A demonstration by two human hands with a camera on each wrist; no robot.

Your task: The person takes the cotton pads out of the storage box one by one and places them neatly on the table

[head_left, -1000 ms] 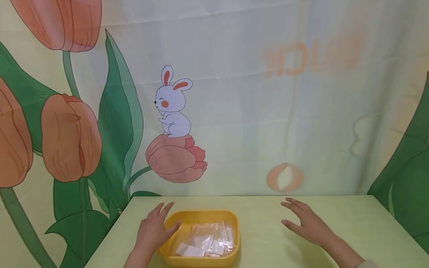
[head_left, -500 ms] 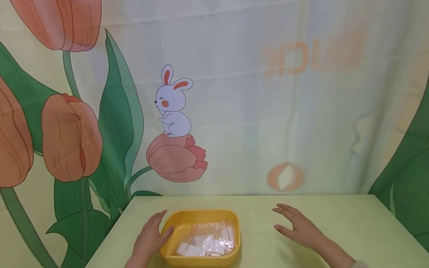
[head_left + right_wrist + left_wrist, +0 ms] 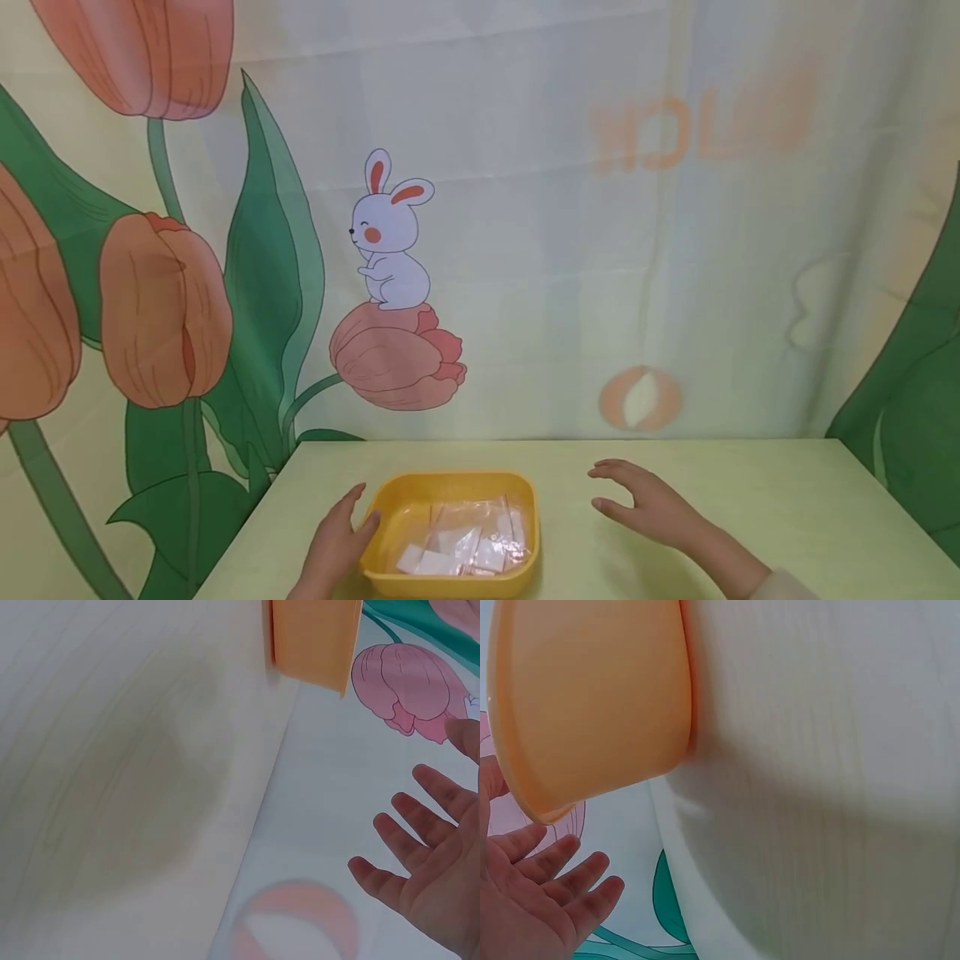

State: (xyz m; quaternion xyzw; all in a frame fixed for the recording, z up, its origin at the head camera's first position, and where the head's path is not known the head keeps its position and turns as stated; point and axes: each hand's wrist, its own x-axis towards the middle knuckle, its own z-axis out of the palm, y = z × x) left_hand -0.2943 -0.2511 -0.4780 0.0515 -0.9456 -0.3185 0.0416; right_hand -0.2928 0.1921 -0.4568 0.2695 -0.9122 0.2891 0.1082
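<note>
A yellow plastic basket (image 3: pixel 450 587) stands on the table, holding clear plastic bags (image 3: pixel 480 521) with white flat pieces in or under them. My left hand (image 3: pixel 333 537) is at the basket's left side, fingers extended and thumb near the rim; whether it touches cannot be told from the head view. In the left wrist view, the left hand (image 3: pixel 540 892) has spread fingers just beyond the basket's wall (image 3: pixel 600 697). To the right of the basket, my right hand (image 3: pixel 656 508) hovers above the table with relaxed fingers and nothing in it. The right wrist view shows its open palm (image 3: pixel 442 877).
The pale green table (image 3: pixel 757 492) extends to both sides of the basket. Behind its far edge hangs a printed cloth (image 3: pixel 540 292) with tulips, leaves and a white rabbit (image 3: pixel 393 242).
My right hand has moved left, closer to the basket. My left hand has lowered slightly and drawn back from over the basket to its left side. The basket stays put.
</note>
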